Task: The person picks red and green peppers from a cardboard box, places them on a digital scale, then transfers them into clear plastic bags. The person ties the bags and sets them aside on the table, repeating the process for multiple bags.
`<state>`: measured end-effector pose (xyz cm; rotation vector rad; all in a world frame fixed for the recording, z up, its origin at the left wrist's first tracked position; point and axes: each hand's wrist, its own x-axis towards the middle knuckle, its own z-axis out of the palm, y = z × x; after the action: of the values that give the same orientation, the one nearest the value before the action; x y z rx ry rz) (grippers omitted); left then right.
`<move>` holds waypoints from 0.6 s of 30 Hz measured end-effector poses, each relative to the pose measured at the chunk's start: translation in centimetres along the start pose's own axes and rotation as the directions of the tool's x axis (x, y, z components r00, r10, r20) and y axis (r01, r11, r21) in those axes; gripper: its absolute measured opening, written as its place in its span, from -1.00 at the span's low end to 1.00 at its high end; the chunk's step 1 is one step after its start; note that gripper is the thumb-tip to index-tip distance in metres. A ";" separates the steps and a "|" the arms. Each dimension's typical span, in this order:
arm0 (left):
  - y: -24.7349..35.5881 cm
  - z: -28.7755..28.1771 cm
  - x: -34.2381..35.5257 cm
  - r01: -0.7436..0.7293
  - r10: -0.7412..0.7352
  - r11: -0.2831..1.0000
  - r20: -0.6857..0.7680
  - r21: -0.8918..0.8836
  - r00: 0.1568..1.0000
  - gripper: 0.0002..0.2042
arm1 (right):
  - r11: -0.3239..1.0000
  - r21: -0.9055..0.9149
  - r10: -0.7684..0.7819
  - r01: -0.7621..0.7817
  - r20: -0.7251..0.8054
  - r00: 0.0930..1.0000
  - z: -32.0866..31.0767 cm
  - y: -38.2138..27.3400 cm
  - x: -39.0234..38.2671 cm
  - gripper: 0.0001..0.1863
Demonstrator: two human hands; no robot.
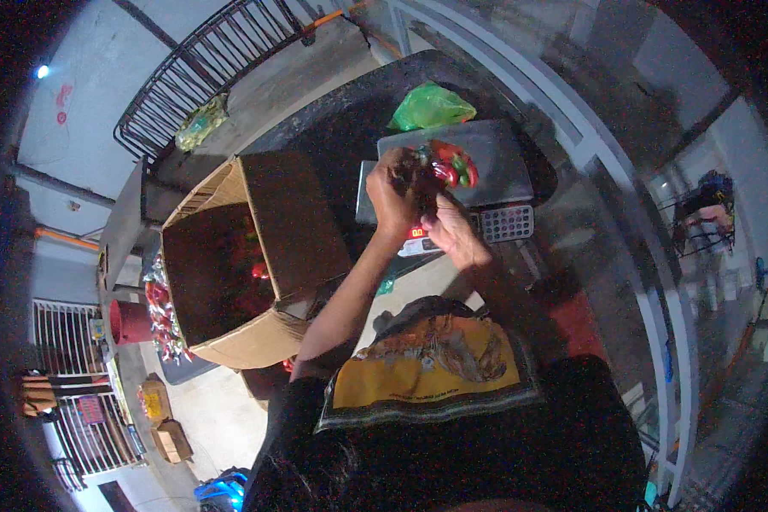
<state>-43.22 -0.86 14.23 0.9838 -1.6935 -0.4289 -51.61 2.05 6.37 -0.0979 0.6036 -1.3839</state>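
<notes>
My left hand (391, 189) is closed in a fist around the gathered neck of a clear plastic bag (456, 165). Glossy red and green pieces that look like peppers fill the bag, which is over the grey platform of a digital scale (505, 162). Just below, my right hand (452, 229) has its fingers bent up against the same gathered part, though its fingertips are partly hidden. Under my wrists the scale's lit red display (416, 232) shows, with a keypad (507, 224) to its right.
An open cardboard box (311, 222) with red pieces in its dark inside stands left of my forearm. Behind the scale lies a green plastic bag (433, 107). Filled clear bags (160, 307) and a red bucket (130, 322) are beyond the box. A metal frame (584, 141) runs along the right.
</notes>
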 end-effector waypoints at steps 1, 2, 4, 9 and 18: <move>-0.6 0.0 -0.8 0.030 -0.030 0.999 0.009 0.018 1.000 -0.89 | 1.000 -0.024 -0.010 0.007 -0.134 0.991 0.0 0.1 -0.6 -0.87; -0.8 -0.5 -1.7 0.061 -0.061 0.997 0.010 0.046 0.998 -0.89 | 0.944 -0.329 -0.038 0.011 -0.075 0.996 0.6 -1.2 -2.1 -0.90; -1.8 0.0 -2.8 0.239 -0.235 0.968 0.063 -0.072 0.970 -0.88 | 0.445 -0.749 -0.459 0.491 0.280 0.843 -0.6 -2.3 -1.6 -0.89; -0.8 -0.4 -2.7 0.098 -0.057 0.982 0.241 -0.160 0.969 -0.89 | -0.748 -0.364 -0.222 0.555 0.925 0.308 3.1 -7.4 -5.2 -0.88; 5.8 -3.7 0.5 0.297 -0.062 0.859 0.489 -0.418 0.870 -0.95 | 0.465 -0.657 -0.036 0.593 0.655 0.755 -0.1 -10.6 -3.5 -0.83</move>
<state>-42.19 2.90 19.95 0.6986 -1.7747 -1.2393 -61.35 3.12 11.77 -1.4854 0.7215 -1.2067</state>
